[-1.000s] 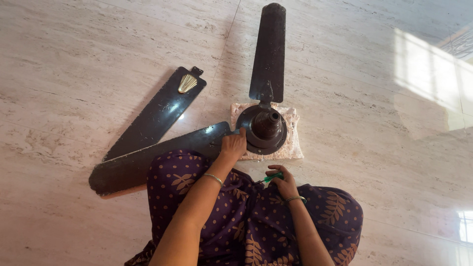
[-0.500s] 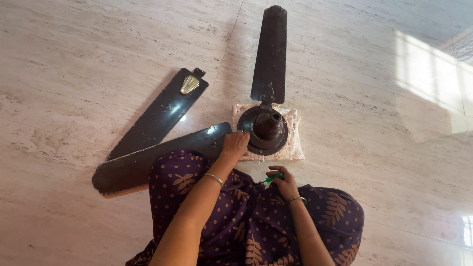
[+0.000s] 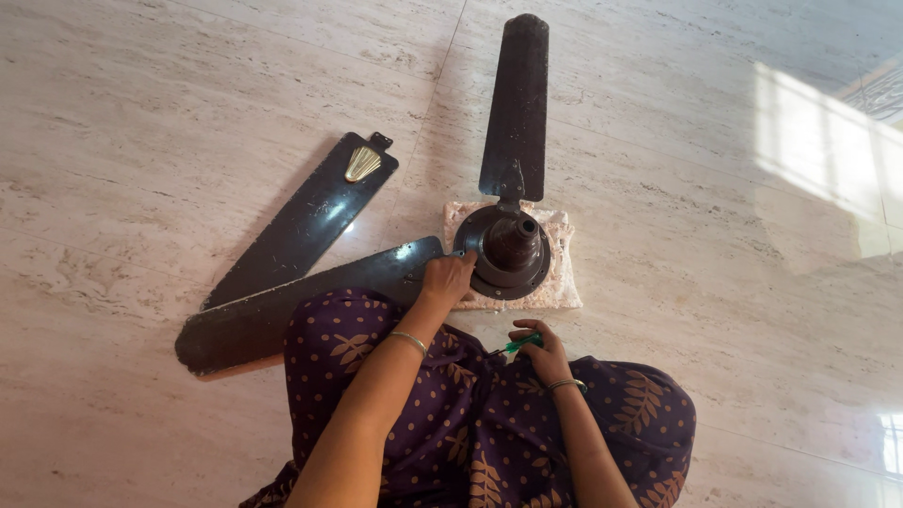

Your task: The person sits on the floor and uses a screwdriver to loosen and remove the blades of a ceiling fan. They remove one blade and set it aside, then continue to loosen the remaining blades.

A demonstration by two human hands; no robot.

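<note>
Three dark fan blades [image 3: 515,103] spread across the marble floor [image 3: 141,94], two joined to the motor hub [image 3: 513,249] on its pale cloth [image 3: 562,282]. My left hand [image 3: 446,278] presses curled fingers where the near blade meets the hub. My right hand [image 3: 541,353] is closed around a green-handled screwdriver [image 3: 520,343] over my lap.

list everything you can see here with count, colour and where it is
fan motor hub: 1, dark brown, centre of the floor, on the cloth
cloth: 1, pale patterned, under the hub
fan blades: 3, dark brown; one pointing away from the hub, one at the hub's left, one loose with a gold fitting further left
screwdriver: 1, green handle, in the right hand
floor: pale marble tiles
left hand: at the hub's edge where the blade meets it
right hand: in the lap, holding the screwdriver
</note>
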